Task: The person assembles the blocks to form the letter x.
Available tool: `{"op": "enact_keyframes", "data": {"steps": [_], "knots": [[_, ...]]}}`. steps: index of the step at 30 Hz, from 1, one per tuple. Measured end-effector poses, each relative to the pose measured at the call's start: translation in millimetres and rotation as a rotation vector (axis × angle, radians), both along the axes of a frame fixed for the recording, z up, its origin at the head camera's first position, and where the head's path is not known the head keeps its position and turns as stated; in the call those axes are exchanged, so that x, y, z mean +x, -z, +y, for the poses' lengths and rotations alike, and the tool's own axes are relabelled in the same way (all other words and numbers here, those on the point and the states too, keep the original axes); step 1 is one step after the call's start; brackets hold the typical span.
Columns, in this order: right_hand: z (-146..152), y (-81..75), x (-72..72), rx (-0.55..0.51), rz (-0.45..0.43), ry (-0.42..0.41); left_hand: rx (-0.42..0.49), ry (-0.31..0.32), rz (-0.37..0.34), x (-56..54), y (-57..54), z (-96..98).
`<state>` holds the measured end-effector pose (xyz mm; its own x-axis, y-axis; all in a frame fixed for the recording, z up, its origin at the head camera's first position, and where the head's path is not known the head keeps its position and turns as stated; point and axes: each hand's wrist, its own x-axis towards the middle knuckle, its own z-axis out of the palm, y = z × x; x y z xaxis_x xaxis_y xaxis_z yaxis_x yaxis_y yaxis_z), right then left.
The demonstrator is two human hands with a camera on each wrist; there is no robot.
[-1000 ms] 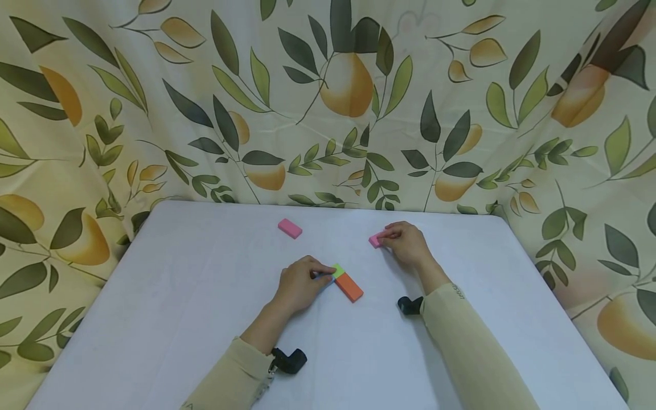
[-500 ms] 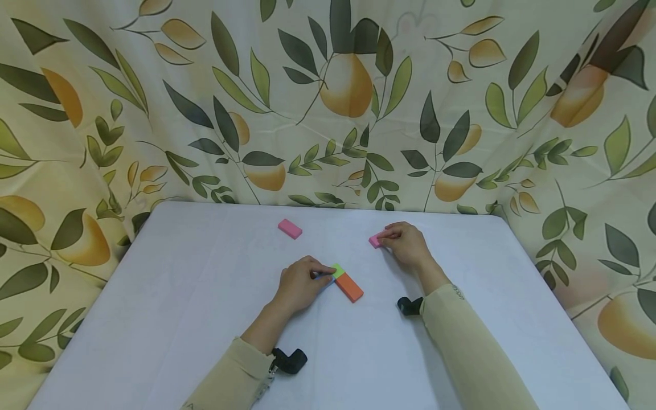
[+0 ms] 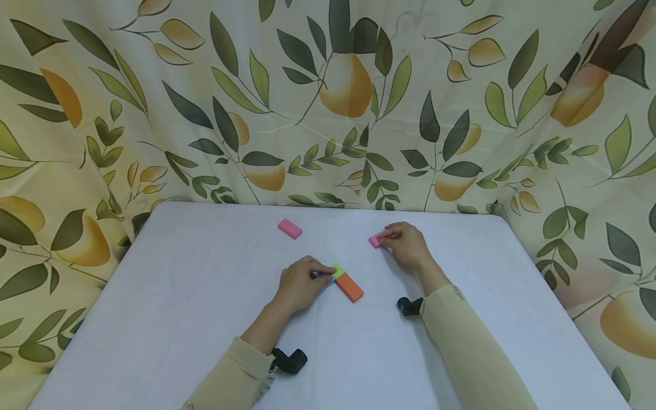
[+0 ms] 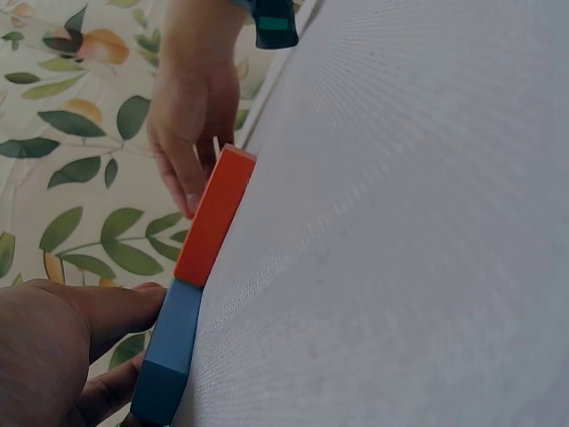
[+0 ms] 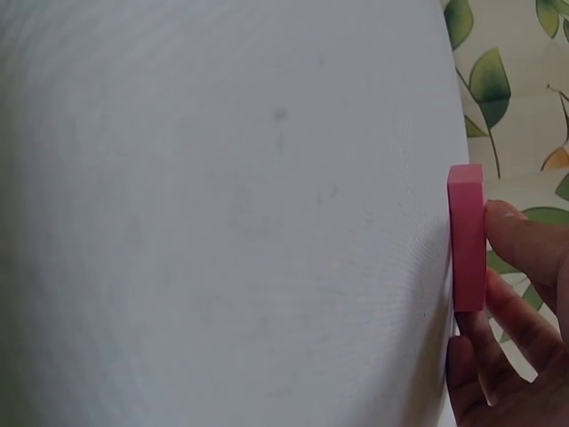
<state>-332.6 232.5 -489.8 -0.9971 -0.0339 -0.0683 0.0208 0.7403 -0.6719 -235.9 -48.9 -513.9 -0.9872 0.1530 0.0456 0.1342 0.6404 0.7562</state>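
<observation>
In the head view my left hand point(image 3: 302, 283) is at the middle of the table, thumb and fingers about a blue block point(image 4: 166, 351). That block mostly hides under the hand in the head view. At the fingertips lies a light green block point(image 3: 337, 270), and an orange block point(image 3: 349, 287) extends from it toward the lower right. The left wrist view shows the orange block end to end with the blue one. Farther back on the right, my right hand point(image 3: 406, 244) holds a pink block point(image 5: 468, 238) flat on the table, fingers partly covering it.
Another pink block point(image 3: 290, 228) lies alone near the back of the white-covered table point(image 3: 179, 302). A leaf-and-fruit patterned curtain point(image 3: 328, 142) hangs behind the table and along its sides. Black wrist devices point(image 3: 289, 361) stick out from both sleeves.
</observation>
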Motion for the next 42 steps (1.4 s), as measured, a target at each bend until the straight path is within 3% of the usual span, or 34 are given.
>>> {"op": "enact_keyframes", "data": {"steps": [42], "knots": [[-6,-1.8,12.2,0.009,0.034,-0.067,-0.004,-0.015,-0.007,0.5,1.1,1.3]]}}
